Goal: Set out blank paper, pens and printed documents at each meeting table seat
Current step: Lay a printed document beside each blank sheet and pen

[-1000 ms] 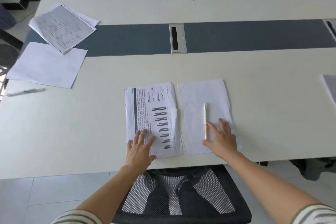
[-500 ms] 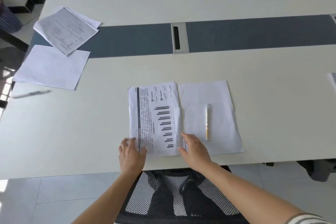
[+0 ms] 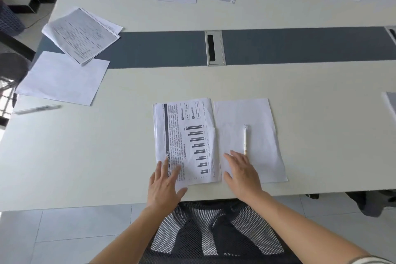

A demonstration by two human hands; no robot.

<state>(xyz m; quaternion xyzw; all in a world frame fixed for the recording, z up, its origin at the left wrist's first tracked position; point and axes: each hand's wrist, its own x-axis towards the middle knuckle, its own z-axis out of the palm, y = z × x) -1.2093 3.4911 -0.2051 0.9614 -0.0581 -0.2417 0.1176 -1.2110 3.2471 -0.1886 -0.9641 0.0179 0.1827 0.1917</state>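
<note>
**At the near seat: pen ahead of right hand**

The printed document and blank sheet lie side by side on the desk. The pen rests on the sheet, long axis pointing away. Both hands lie flat, grasping nothing; the left hand covers the document's near corner.

Before me the white table bears a printed document just beside a blank sheet; far left lies a pen.
</note>
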